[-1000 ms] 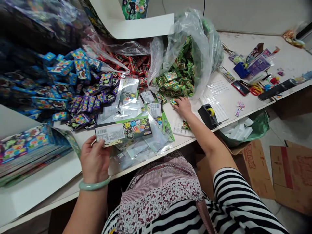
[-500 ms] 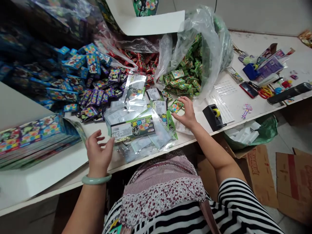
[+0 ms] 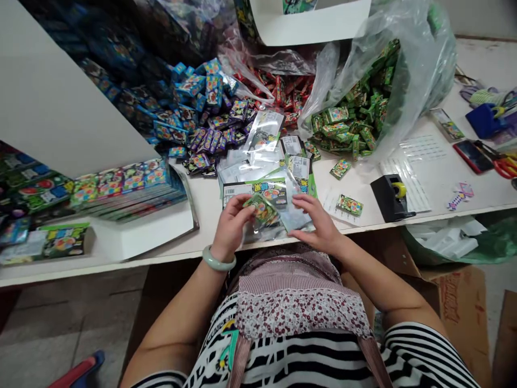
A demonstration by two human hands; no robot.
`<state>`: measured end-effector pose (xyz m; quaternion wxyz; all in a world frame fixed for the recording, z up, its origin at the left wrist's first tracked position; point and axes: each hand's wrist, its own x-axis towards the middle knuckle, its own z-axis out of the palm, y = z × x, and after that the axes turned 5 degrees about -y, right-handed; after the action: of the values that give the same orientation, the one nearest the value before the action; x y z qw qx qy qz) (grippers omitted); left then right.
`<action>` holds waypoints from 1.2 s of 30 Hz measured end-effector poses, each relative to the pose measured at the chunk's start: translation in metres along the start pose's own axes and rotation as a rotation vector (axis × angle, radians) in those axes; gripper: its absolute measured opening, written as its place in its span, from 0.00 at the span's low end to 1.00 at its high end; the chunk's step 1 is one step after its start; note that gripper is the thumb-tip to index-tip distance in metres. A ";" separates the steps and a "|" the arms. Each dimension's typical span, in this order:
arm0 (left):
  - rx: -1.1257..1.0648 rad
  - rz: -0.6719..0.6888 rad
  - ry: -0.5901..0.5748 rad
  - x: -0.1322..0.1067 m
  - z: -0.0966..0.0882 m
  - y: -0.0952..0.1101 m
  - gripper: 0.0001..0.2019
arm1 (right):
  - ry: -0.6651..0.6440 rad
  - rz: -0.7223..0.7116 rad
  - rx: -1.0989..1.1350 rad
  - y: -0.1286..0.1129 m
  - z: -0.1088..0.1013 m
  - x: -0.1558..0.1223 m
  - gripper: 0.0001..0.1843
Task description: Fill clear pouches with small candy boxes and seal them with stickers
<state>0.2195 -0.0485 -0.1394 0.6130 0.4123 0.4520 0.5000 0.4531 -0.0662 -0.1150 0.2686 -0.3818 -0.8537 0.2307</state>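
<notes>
My left hand [image 3: 231,225], with a pale green bangle at the wrist, pinches a small green packet [image 3: 264,210] with fruit-coloured print between thumb and fingers. To its right, my right hand [image 3: 320,225] has thumb and fingers apart, beside clear plastic sleeves [image 3: 297,218]; whether it touches them I cannot tell. Behind the hands, a pile of clear sleeves holds black-and-green printed cards [image 3: 271,189]. Two small green candy boxes lie to the right of my right hand: a nearer box [image 3: 349,205] on a paper slip, and a farther box [image 3: 340,168].
Heaps of blue boxes [image 3: 191,86], purple boxes [image 3: 208,140], red boxes [image 3: 288,91] and green boxes [image 3: 335,129] fill the back. A tape dispenser [image 3: 390,199] and phone [image 3: 472,157] sit at right. Stacked printed cards [image 3: 129,188] stand in a white tray [image 3: 149,237] at left.
The view has swung left. My left hand, open before, now holds the green packet. My right hand has left the farther green box and come closer to the left hand.
</notes>
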 end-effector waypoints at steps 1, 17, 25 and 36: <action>0.063 -0.002 -0.037 -0.003 -0.004 0.000 0.15 | -0.066 -0.034 -0.036 -0.001 -0.005 -0.001 0.45; 1.315 0.321 -0.496 0.072 -0.043 0.001 0.53 | 0.117 0.180 -0.250 0.056 -0.027 0.027 0.35; 1.312 0.503 -0.473 0.058 -0.054 0.013 0.46 | 0.015 0.131 -0.272 0.055 -0.017 0.040 0.34; 1.262 0.530 -0.454 0.039 -0.058 0.019 0.46 | -0.087 0.047 -0.346 0.019 -0.036 0.036 0.33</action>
<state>0.1626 -0.0039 -0.1410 0.1952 0.8774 0.4009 0.1773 0.4657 -0.0206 -0.0891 0.1562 -0.4318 -0.8824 0.1027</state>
